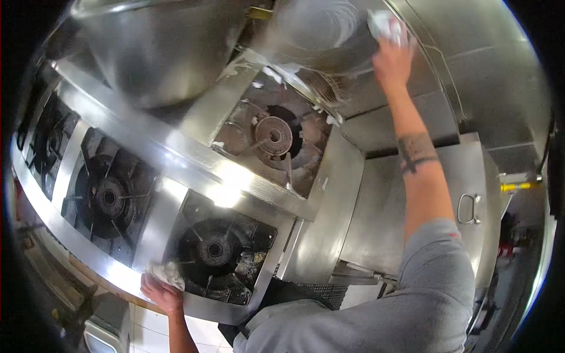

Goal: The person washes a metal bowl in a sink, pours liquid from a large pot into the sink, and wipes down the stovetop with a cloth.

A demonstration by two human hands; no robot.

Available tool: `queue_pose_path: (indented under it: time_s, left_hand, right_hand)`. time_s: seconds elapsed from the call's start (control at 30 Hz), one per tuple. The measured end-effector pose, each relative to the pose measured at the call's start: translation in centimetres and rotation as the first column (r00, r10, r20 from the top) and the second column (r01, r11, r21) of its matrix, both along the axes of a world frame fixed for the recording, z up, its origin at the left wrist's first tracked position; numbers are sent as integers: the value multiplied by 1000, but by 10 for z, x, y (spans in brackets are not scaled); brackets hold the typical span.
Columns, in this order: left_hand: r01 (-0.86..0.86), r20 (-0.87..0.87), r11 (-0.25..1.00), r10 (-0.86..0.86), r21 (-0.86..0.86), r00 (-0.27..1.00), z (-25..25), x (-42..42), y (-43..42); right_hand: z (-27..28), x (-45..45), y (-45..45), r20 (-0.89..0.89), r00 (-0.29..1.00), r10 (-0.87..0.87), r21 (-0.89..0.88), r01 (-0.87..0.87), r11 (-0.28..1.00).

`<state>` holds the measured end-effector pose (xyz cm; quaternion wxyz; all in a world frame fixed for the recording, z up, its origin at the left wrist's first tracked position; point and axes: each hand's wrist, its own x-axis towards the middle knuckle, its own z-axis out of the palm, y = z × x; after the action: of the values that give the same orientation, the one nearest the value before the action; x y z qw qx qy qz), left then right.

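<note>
My right hand (393, 63) is stretched far up, its fingers closed on a white cloth (381, 25) against the upright steel panel (368, 73) behind the range. Whitish soapy swirls mark the panel left of that cloth. At the range's front edge my left hand (162, 294) is closed around another pale cloth (166, 273) and rests by the nearest burner (215, 249). Bits of white foam (272, 74) lie around the back burner (273, 136), whose plate looks brown and stained.
Two more burners, the middle one (110, 197) and the far-left one (54, 140), line the front. A large steel vessel or panel (162, 53) fills the upper left. To the right stands a steel cabinet (382, 206) with a handle (467, 209).
</note>
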<state>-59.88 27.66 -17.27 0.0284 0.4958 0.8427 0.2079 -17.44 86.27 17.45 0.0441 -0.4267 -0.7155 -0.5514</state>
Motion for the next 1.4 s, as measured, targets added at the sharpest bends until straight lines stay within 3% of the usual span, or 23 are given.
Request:
queue_pose_path:
  time_s: [0.07,0.13,0.2,0.27,0.33,0.4,0.47,0.53,0.6,0.67,0.7,0.73,0.8,0.87,0.97,1.03,1.07,1.17,1.23,1.27,1.33,1.37,1.4]
  left_hand:
    - [26,-33,999,-25,23,999,1,3,3]
    - [-6,-15,1000,6,10,1000,5,5,3]
    - [2,-20,1000,-2,-9,1000,-1,0,-2]
    - [8,-27,1000,-8,-2,1000,-4,0,-3]
    - [-14,-4,999,14,-29,1000,3,2,1]
    - [-20,7,997,21,-70,1000,6,4,0]
    - [2,-32,1000,-3,-12,999,-6,1,-4]
    - [-3,-42,999,2,-44,999,-11,1,-9]
    - [-16,-35,1000,17,1,999,-9,3,-4]
    - [-15,-23,999,16,28,1000,-11,1,-5]
    - [-4,-41,1000,4,22,999,-12,0,-6]
    - [19,-56,1000,-19,7,998,-11,-2,-7]
    - [-15,-40,999,14,-29,999,-8,2,-3]
    - [20,-64,1000,-19,13,998,-2,2,2]
    - [9,-54,1000,-8,15,998,-3,2,0]
    - [-13,-35,999,14,31,999,-5,3,2]
    - [-27,-38,999,28,27,999,-6,4,2]
    - [-45,-45,999,44,-21,998,-7,2,-3]
    - [-49,8,999,49,-5,999,-4,4,1]
    - [-52,29,999,52,8,998,-2,4,4]
    - [-92,3,996,92,-4,996,7,9,11]
    - [-95,6,996,95,-3,995,7,8,10]
    - [-98,14,995,98,6,995,5,8,11]
  right_hand:
    - [0,-31,39,-305,940,-150,-392,19,920]
    - [-31,-61,51,-65,929,-364,-538,275,797]
    - [-88,1,33,222,915,337,-368,-242,898]
    - [-108,75,-7,-326,924,199,-489,-345,801]
    - [-72,101,-40,168,974,-154,-267,196,944]
    - [-38,86,-28,27,998,-60,-65,62,996]
    - [-26,39,4,-183,972,-144,-267,92,959]
    - [-49,0,32,-88,987,-136,-417,87,905]
    - [-118,25,27,200,942,271,-340,-192,920]
    - [-144,84,-12,372,921,113,-643,168,747]
    - [-148,122,-33,105,979,175,-592,-80,802]
    - [-135,148,-50,-155,980,-126,-678,-13,735]
    - [-87,155,-55,200,976,-92,-419,170,892]
    - [-57,117,-38,-64,998,-13,-107,7,994]
    - [-75,69,-2,21,995,-102,-183,104,977]
    - [-150,93,35,-120,977,178,-463,-214,860]
    - [-155,64,20,170,980,99,-621,28,783]
    - [-183,3,35,192,919,344,-702,-116,702]
    - [-201,-54,61,120,857,502,-536,-370,759]
    - [-202,-83,67,105,851,515,-537,-387,749]
    - [-196,-145,67,174,962,211,-611,-63,789]
    - [-208,-152,76,166,961,222,-622,-72,780]
    - [-223,-152,96,-89,971,222,-645,-226,730]
